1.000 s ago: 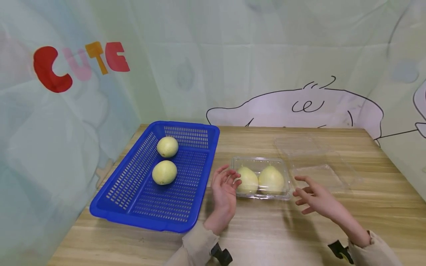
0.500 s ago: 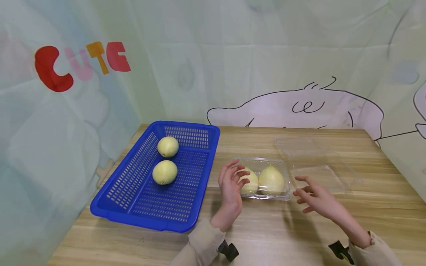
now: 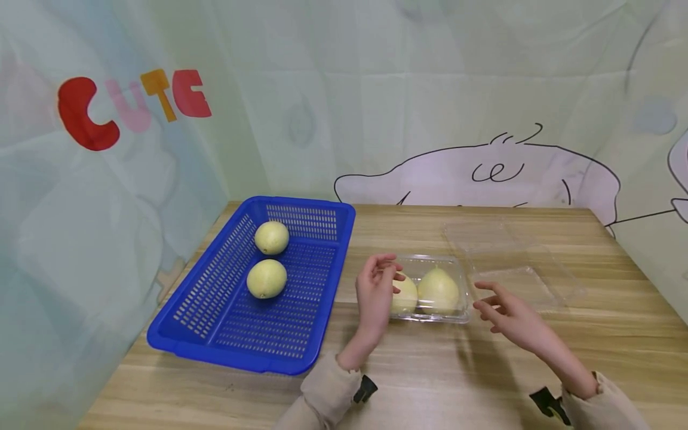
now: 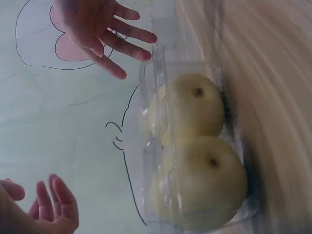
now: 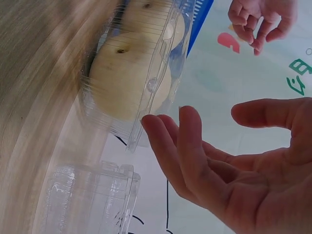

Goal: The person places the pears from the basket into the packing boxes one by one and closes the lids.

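Observation:
A clear plastic clamshell box (image 3: 463, 298) with its lid down sits on the table, two pale yellow melons (image 3: 438, 291) side by side inside it. My left hand (image 3: 375, 295) hovers over the box's left end, fingers loosely bent with nothing in them, and partly hides the left melon in the head view. Off the box's right end, my right hand (image 3: 513, 316) hangs in the air, its fingers spread and loosely bent around nothing. In the right wrist view its fingertips (image 5: 190, 119) overlap the area right by the box's lid edge.
A blue plastic basket (image 3: 344, 239) stands on the left with two more melons (image 3: 266, 279) inside. Clear plastic containers (image 3: 529, 272) lie behind my right hand at the back right. Printed cloth hangs behind and left of the wooden table (image 3: 419, 376).
My left hand has moved right, from the box's left side to over its left end, and has turned its palm downward. My right hand has stayed nearly still; box and melons have not moved.

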A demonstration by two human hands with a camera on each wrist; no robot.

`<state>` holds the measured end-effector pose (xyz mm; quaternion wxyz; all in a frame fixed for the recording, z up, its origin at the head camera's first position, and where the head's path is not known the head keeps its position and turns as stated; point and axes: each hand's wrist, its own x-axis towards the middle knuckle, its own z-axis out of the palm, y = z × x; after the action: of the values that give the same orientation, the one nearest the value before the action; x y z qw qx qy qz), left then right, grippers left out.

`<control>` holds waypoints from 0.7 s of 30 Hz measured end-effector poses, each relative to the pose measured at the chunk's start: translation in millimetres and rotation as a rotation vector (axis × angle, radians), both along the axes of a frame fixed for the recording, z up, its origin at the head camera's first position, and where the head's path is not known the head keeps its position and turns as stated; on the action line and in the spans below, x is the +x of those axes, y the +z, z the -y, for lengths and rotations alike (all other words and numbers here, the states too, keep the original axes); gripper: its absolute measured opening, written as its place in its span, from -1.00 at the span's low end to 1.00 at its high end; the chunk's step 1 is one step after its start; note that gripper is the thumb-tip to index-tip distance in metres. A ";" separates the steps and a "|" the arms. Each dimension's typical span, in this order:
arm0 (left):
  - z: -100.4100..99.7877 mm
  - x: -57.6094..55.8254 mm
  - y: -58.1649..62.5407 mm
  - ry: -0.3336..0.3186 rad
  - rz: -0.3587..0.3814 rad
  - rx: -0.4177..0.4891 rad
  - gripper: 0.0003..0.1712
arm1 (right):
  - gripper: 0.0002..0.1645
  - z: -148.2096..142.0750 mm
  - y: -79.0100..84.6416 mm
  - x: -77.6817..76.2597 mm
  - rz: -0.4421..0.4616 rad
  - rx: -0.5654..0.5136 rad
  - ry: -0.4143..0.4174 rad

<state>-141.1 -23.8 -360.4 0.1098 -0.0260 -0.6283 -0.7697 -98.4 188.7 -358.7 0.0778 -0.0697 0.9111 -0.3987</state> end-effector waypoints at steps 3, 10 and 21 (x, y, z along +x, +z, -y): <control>2.3 1.1 3.2 0.039 -0.032 -0.125 -0.78 | -0.44 1.4 0.2 -1.5 -0.029 0.019 -0.019; 10.5 6.5 9.0 0.080 -0.075 -0.336 -0.77 | -0.50 7.5 0.0 -2.8 -0.148 0.097 -0.049; 23.7 20.8 21.7 0.109 -0.136 -0.379 -0.74 | -0.56 14.1 -2.1 -6.1 -0.242 0.054 -0.030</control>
<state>-120.3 -47.5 -338.7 0.1867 -0.0640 -0.7535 -0.6271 -104.4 174.7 -360.9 -0.0369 -0.1014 0.9251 -0.3640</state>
